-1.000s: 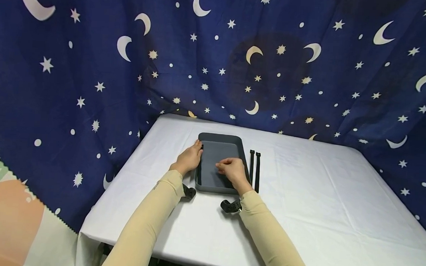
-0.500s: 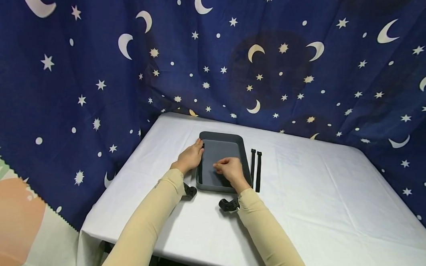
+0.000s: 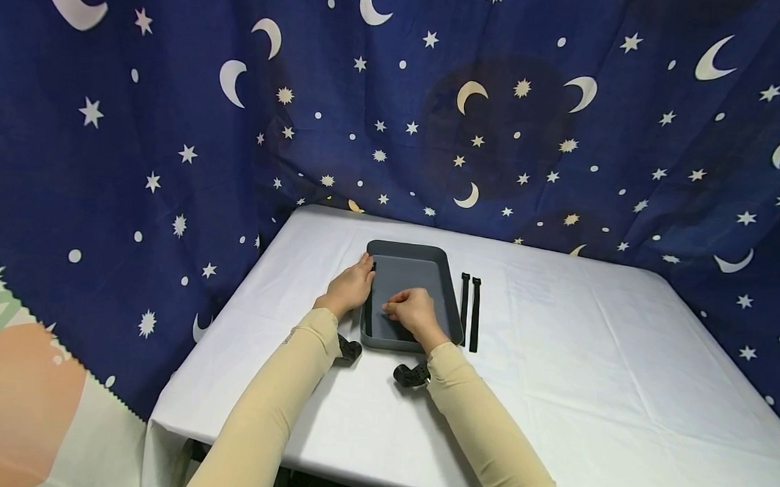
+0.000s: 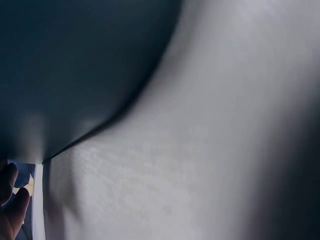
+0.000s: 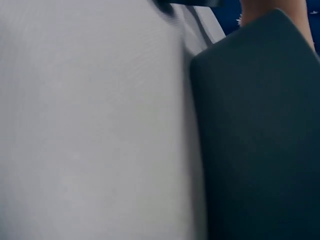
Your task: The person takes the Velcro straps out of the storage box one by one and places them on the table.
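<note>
At the centre of the head frame, the grey tray [image 3: 411, 274] looks light, stiff and smooth enough to slide, so its walls seem the best hold; the left hand [image 3: 353, 284] rests fairly straight-fingered on its left edge, while the right hand [image 3: 414, 310] has fingertips drawn together over its floor, whether pinching anything I cannot tell. Right of it, two black straps [image 3: 475, 314] look light and bendy, easiest taken mid-length; the dark strip [image 3: 370, 309] along the tray's left inside is partly covered, and both wrist views are blurred.
</note>
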Motion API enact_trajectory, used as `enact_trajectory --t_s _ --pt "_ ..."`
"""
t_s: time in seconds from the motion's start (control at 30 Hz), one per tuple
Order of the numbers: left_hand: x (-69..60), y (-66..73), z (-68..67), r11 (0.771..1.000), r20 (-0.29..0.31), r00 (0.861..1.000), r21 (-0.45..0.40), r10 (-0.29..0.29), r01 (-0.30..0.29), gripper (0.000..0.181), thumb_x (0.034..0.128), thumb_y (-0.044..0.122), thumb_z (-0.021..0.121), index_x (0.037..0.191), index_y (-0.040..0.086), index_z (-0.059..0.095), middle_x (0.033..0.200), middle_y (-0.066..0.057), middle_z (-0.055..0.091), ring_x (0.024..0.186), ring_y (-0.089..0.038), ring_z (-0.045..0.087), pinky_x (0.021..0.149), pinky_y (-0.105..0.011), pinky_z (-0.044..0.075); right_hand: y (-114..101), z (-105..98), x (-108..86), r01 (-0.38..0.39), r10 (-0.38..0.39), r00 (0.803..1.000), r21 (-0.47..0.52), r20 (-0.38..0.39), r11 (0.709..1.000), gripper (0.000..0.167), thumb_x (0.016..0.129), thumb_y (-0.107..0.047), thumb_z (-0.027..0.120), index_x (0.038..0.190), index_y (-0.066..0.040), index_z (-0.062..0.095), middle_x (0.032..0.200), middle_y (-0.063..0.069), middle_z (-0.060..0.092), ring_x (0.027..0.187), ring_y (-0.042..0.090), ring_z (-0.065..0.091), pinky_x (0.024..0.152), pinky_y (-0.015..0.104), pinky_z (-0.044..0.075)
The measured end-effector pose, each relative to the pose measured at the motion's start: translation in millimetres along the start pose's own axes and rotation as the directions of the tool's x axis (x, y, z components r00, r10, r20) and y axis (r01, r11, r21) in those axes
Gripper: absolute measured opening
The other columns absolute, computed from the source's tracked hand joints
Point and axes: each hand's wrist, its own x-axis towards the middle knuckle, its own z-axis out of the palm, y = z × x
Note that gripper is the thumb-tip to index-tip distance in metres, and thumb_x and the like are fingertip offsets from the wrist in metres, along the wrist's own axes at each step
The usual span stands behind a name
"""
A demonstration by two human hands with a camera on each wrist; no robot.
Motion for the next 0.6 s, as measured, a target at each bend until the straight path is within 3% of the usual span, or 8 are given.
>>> enact_trajectory --t_s 0.33,0.6 --pt "-0.2 1.7 -0.9 1.0 0.014 1.0 0.003 -0.005 0.005 0.052 0.1105 0.026 0.035 0.157 0.005 0.03 0.167 -0.01 0.022 0.152 -0.026 0.029 0.125 -0.042 0.029 -7.7 7.5 -2.5 0.04 -0.04 0.999 -0.078 0.012 0.996 0.012 0.086 -0.012 0.079 0.092 -0.001 0.079 0.085 0.013 0.077 0.067 0.013 0.071 0.058 0.022 0.054" --pt "0.8 2.0 -0.4 1.0 0.023 1.0 -0.003 -0.019 0.019 0.052 0.1108 0.026 0.035 0.158 0.006 0.03 0.167 -0.009 0.021 0.152 -0.025 0.028 0.124 -0.042 0.03 -12.3 17.5 -2.8 0.065 -0.06 0.998 -0.132 0.035 0.989 0.015 0.085 -0.013 0.08 0.092 0.001 0.079 0.089 0.013 0.076 0.072 0.017 0.073 0.063 0.027 0.059"
